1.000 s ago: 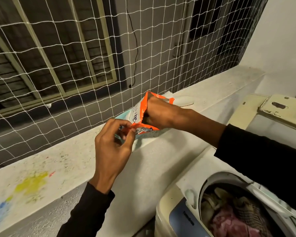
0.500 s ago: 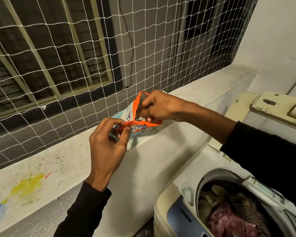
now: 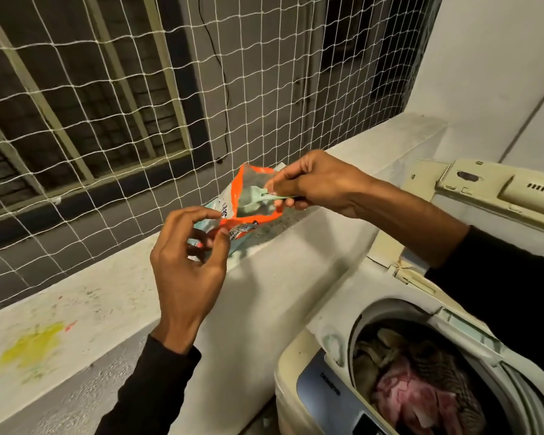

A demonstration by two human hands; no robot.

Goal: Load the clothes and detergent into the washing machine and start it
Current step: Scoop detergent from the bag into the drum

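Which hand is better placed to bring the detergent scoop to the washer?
The right hand: it already pinches the scoop and is nearer the washer drum. The left hand holds the pouch open.

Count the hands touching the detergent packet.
2. The left hand pinches the detergent packet at its lower orange edge; the right hand holds a pale green scoop at its open mouth.

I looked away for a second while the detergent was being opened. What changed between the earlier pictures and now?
The right hand, earlier sunk in the detergent pouch, has drawn back out toward the right, pinching a pale green scoop still partly inside the mouth. The left hand keeps pinching the pouch's near edge. The pouch stays on the ledge, and the clothes stay in the washing machine.
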